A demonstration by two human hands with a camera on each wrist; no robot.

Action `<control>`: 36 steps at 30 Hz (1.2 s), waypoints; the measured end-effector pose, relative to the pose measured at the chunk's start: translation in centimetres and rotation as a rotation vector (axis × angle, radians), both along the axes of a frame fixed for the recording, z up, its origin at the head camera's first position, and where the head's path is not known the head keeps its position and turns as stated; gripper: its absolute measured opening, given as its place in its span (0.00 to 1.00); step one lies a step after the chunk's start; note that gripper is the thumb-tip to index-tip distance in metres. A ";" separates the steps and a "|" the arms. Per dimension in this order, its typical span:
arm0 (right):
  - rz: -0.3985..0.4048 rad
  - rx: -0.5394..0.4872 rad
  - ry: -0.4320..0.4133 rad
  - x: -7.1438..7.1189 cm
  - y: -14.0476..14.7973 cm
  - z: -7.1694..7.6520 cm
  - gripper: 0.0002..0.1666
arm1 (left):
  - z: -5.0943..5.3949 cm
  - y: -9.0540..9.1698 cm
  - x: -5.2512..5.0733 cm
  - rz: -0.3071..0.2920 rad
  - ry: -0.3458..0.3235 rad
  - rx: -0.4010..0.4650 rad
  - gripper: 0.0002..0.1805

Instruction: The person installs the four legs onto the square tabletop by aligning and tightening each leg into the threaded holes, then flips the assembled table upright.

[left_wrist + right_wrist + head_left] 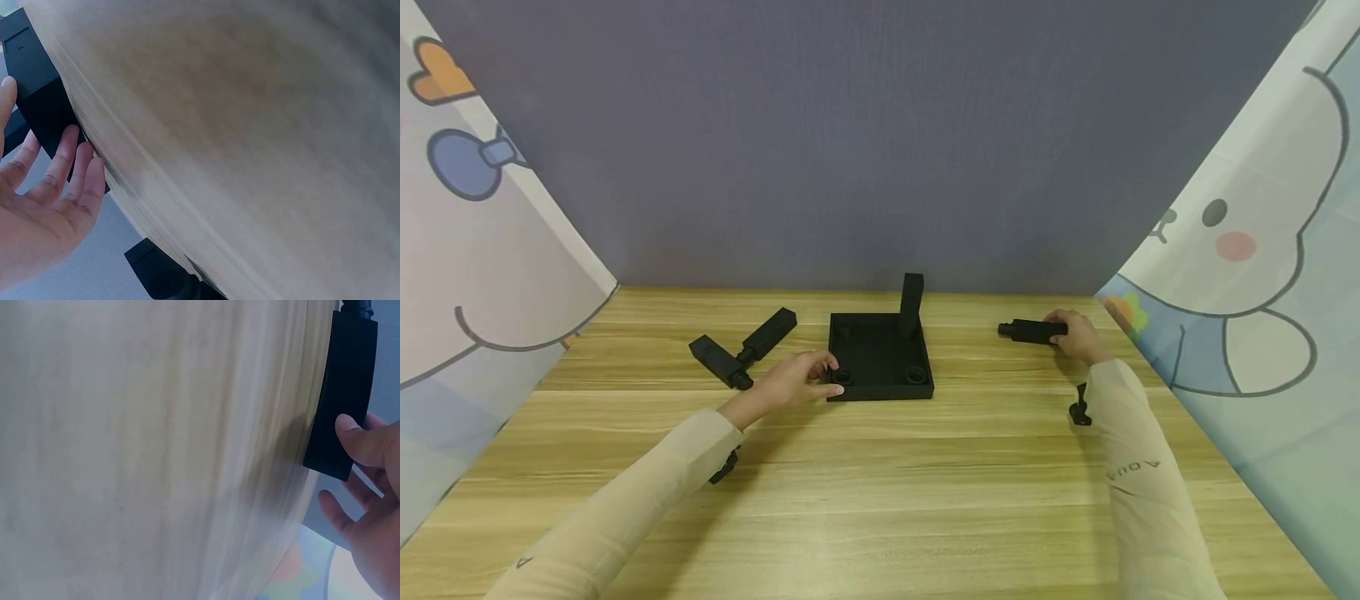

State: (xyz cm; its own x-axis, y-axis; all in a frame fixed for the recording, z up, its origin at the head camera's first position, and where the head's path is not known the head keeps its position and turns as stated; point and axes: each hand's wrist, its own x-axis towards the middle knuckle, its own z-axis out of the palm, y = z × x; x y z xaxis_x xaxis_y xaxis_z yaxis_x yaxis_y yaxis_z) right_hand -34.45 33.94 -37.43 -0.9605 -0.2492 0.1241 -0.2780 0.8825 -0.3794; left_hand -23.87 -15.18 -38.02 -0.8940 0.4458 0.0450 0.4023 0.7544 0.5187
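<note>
One post stands in the black tray.

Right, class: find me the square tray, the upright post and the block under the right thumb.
Square tray [880, 357]: head view, on its bare floor.
Upright post [912, 302]: head view, mid-shaft.
Block [343, 387]: right wrist view, on its broad face.

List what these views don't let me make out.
Head: left small part, partly hidden by the left sleeve.
Head: right small part, too small for detail.
Left wrist: mark on the tray, too small to read.
Left wrist: lower black piece, cut off by the bottom edge.
Right wrist: tip of the held post, cut off by the top edge.
</note>
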 end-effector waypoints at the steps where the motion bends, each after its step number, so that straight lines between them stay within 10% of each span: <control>1: 0.005 -0.002 0.001 0.0 0.1 0.0 0.19 | 0.0 0.0 0.0 -0.001 0.000 0.002 0.21; 36: 0.134 -0.102 0.125 1.5 -0.1 2.5 0.19 | 0.1 -0.1 0.1 0.008 -0.032 -0.006 0.21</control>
State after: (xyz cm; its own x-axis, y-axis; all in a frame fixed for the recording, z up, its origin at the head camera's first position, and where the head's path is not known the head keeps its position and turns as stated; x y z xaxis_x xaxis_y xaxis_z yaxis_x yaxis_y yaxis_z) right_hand -32.93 33.88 -34.92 -0.8952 -0.3534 0.2716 -0.4406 0.7933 -0.4202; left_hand -23.76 -15.25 -37.87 -0.8984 0.4389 0.0133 0.3794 0.7607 0.5267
